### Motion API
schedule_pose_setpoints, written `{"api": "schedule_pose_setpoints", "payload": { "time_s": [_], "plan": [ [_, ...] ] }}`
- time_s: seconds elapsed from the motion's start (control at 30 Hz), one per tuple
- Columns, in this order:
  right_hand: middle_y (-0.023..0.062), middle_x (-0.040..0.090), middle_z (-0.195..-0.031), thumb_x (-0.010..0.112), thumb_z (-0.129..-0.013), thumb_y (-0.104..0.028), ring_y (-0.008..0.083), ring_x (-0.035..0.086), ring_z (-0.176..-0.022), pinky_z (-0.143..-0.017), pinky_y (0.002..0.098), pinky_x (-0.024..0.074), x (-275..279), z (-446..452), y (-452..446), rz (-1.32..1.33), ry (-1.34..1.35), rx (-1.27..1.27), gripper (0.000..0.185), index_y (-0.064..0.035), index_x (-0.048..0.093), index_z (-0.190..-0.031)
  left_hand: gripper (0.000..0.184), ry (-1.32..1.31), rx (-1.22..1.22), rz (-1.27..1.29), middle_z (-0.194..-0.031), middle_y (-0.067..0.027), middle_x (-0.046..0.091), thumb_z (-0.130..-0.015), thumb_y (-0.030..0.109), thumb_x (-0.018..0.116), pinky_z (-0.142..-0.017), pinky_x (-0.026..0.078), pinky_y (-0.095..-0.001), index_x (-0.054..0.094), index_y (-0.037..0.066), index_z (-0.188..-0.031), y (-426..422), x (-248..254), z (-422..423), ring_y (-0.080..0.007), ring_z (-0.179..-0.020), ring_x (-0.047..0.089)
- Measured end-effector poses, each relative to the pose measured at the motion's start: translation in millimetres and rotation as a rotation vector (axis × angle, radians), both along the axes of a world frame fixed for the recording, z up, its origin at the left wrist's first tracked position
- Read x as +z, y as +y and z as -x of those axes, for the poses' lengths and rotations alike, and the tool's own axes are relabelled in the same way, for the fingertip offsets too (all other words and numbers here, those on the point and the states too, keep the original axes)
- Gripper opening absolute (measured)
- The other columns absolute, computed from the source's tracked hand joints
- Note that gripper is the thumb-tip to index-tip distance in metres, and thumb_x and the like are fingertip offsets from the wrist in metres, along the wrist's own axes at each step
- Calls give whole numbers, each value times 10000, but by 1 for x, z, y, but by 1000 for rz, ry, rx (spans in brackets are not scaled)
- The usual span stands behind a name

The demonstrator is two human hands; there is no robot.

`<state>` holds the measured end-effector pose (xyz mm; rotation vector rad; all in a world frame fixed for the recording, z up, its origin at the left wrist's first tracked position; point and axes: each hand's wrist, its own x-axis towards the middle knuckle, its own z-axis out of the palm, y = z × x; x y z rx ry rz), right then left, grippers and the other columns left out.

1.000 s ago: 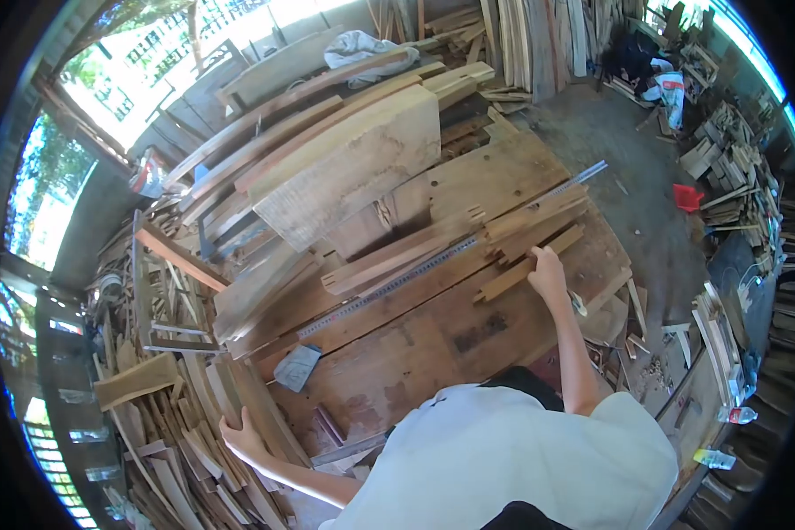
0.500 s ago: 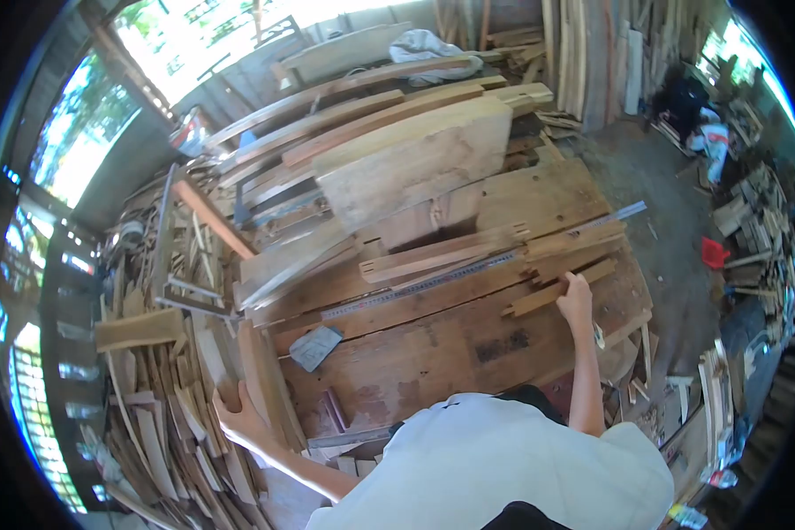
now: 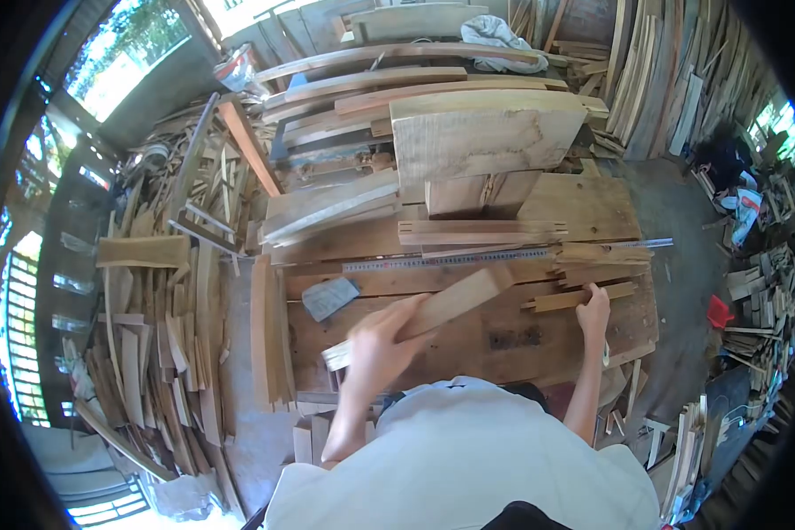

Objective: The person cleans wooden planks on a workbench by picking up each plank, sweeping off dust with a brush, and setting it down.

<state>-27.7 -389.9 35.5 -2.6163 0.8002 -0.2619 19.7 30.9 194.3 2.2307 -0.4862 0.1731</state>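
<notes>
Left hand (image 3: 385,340) is clasping a wooden block (image 3: 459,302) near its middle and holding it slantwise above the worktop (image 3: 464,360), between the left edge and centre, while the right hand (image 3: 594,311) is pinching a narrow wooden strip (image 3: 549,302) near the worktop's right edge. Both pieces are looking stiff, dry and unlikely to slip, the block probably having modest weight and favouring a wrapped hold at mid-length, the thinner strip suiting a light pinch. Back upward, the left hand is angling across the front edge; the right forearm is reaching almost straight forward.
</notes>
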Motion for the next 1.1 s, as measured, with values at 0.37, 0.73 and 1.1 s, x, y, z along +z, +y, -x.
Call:
{"api": "schedule_pose_setpoints", "payload": {
  "time_s": [0.37, 0.73, 1.1],
  "plan": [
    [214, 583, -1058, 580, -758, 46, 423, 612, -989, -846, 469, 516, -2, -1, 5, 14, -6, -22, 355, -26, 633, -1102, 498, 93, -228, -26, -1122, -90, 702, -714, 139, 806, -827, 549, -408, 665, 91, -1189, -59, -124, -45, -327, -962, 676],
    [220, 588, -1033, 558, -975, -97, 364, 612, -945, -828, 404, 498, 23, 9, 27, -132, -171, 84, 236, 25, 616, -1169, 446, -115, -103, 77, -1120, -102, 691, -754, 206, 813, -826, 554, -402, 663, 97, -1160, -68, -151, -31, -323, -968, 678],
    [121, 537, -563, 554, -1021, -320, 269, 480, -530, -671, 366, 413, 117, -52, 106, -224, -219, 208, 383, 15, 637, -856, 311, 46, -380, 50, -612, -124, 594, -900, 272, 708, -509, 470, -407, 633, 46, -700, -58, -193, 20, -316, -557, 594]
  ]
}}
